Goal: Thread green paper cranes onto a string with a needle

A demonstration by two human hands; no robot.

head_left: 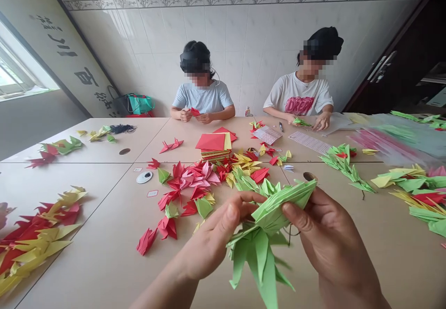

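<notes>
A bundle of light green folded paper cranes (pixel 275 211) is held up between my hands, close to the camera. My right hand (pixel 331 230) closes on its upper right end, the thumb pressing the flat folded layers from the front. The fingers of my left hand (pixel 219 234) curl around the left side of the bundle, their tips partly hidden behind the paper. Pointed green tips hang down below, and a thin dark cord (pixel 291 233) shows beside the right thumb. Just beyond lie loose red cranes (pixel 167 227) and pink cranes (pixel 195 176).
A stack of coloured paper squares (pixel 213 147) stands mid-table. Crane strings lie at the left (pixel 38 234) and right (pixel 348 169), with plastic bags (pixel 393 132) farther right. Opposite sit two people, one folding red paper (pixel 195 112), the other handling green cranes (pixel 301 121).
</notes>
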